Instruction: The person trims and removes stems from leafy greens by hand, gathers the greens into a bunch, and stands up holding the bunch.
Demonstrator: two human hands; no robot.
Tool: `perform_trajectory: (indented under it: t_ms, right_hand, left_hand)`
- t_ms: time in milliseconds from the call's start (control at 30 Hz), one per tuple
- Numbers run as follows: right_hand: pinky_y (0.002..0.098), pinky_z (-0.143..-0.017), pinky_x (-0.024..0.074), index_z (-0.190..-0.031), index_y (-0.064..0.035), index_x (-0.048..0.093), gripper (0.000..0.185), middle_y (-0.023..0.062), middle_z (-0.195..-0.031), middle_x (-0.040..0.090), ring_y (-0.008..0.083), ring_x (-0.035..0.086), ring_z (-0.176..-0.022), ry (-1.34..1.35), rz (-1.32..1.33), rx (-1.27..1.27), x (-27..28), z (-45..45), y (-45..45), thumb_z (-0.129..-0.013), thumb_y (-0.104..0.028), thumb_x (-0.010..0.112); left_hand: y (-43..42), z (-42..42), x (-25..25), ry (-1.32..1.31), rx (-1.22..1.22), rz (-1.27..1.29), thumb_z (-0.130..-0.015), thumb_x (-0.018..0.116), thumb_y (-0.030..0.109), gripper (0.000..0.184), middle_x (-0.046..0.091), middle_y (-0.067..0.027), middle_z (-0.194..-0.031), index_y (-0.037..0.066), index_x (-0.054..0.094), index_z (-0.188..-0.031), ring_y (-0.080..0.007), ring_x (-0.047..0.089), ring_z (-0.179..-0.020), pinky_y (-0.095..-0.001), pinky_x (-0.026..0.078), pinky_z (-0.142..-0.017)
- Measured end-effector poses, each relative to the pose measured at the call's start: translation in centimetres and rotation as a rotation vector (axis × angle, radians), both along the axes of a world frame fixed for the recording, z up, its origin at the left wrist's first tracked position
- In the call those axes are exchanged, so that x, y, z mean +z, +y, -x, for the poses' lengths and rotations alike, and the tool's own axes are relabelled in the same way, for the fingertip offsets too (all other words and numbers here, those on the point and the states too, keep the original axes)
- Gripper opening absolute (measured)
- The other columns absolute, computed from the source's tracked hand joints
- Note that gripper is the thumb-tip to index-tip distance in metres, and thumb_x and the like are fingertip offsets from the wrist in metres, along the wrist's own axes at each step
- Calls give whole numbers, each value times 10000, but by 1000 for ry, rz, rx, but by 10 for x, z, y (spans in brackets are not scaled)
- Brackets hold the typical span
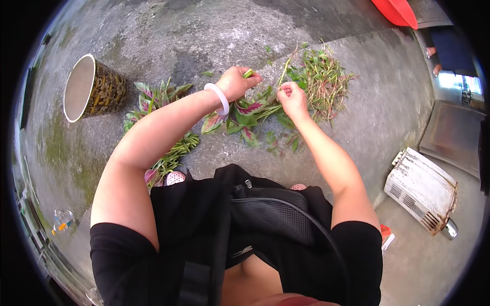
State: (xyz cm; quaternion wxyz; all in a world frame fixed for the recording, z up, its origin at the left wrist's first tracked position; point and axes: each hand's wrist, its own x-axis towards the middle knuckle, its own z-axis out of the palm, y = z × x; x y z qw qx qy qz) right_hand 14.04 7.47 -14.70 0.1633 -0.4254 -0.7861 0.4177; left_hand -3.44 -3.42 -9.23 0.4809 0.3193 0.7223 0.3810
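My left hand (236,83), with a pale bangle (218,98) on its wrist, is closed around a short green amaranth stem (248,73), whose end pokes out by the thumb. My right hand (294,100) has its fingers curled in a pinch. A thin light-green strand (287,66) rises from its fingertips. Beneath and between both hands lie loose amaranth leaves (248,120), green with purple-red centres. Just beyond my right hand spreads a heap of thin stems and scraps (326,84). More leafy amaranth (155,99) is on the ground left of my left forearm, with bundled stems (176,153) nearer my feet.
A patterned bin (104,89) lies toward the left on the concrete ground (204,41). At right are a rusty white metal box (421,188) and a dark panel (454,135). A red basin (397,13) is at the top right, near another person's hand (431,52).
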Motion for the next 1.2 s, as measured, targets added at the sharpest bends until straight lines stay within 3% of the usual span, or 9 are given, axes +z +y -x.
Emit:
perform_trajectory:
  t_ms: [367, 467, 533, 733, 900, 1000, 1033, 1133, 1200]
  right_hand:
    - [239, -590, 462, -884, -6, 606, 202, 28, -774, 613, 72, 559, -661, 293, 304, 287, 73, 6, -4, -786, -175, 658]
    - [199, -521, 408, -917, -47, 594, 234, -12, -742, 557, 53, 474, -581, 523, 767, 14, 105, 6, 7, -802, -241, 659]
    - [211, -532, 410, -946, -45, 586, 198, -8, -731, 539, 68, 480, -618, 658, 947, -56, 104, 8, 15, -862, -225, 583]
    - [243, -636, 482, -911, -18, 623, 197, 45, -749, 613, 99, 577, -695, 420, -20, 217, 103, 17, -19, -896, -170, 499]
    - [212, -608, 444, -904, -20, 619, 194, 10, -744, 590, 65, 531, -671, 623, 411, -40, 102, 25, -8, -900, -177, 506]
    - [249, -651, 418, -887, 6, 576, 189, 38, -732, 559, 107, 485, -658, 806, 445, -21, 112, 27, 6, -913, -147, 469]
    - [294, -529, 393, -770, -59, 507, 132, 39, -634, 456, 156, 429, -556, 1064, 961, -412, 109, 17, 36, -873, -141, 514]
    - [261, -618, 393, -856, 7, 495, 135, 45, -710, 498, 129, 436, -616, 1168, 1284, -209, 54, 1, 97, -913, -100, 438]
    - [263, -599, 385, -845, -2, 455, 104, 67, -728, 483, 133, 429, -617, 1057, 1158, -416, 73, -3, 105, -898, -91, 464]
  left_hand:
    - [13, -21, 35, 65, -12, -306, -882, 547, 188, 197, 641, -27, -845, 14, 617, -941, -83, 549, -775, -245, 452, -709]
    - [9, -11, 22, 268, -157, -412, -858, 563, 235, 208, 603, -115, -734, 48, 624, -925, -181, 553, -684, -339, 446, -645]
    - [5, -15, 30, 331, -249, -424, -842, 577, 214, 212, 622, -159, -909, 32, 625, -939, -299, 592, -890, -357, 454, -784]
    - [16, -3, 13, 170, -35, -215, -824, 572, 168, 185, 553, -40, -604, -1, 636, -866, -96, 476, -575, -281, 405, -546]
    - [34, 1, 42, 288, 45, -139, -766, 620, 300, 311, 620, -121, -670, -4, 651, -826, -172, 556, -614, -334, 454, -627]
    - [44, 4, 58, 273, 66, -271, -787, 632, 201, 214, 580, -50, -680, -7, 630, -837, -116, 534, -655, -291, 444, -620]
    - [46, 9, 64, 85, 111, -306, -821, 604, 188, 176, 577, -24, -687, 13, 615, -832, -88, 507, -632, -256, 409, -576]
    - [18, 9, 68, -341, 145, -422, -859, 578, 180, 155, 563, 24, -696, 38, 613, -809, -47, 464, -598, -202, 358, -537]
    - [19, 31, 76, -137, 9, -428, -888, 546, 198, 163, 529, 48, -674, 65, 624, -834, -42, 421, -579, -197, 352, -541]
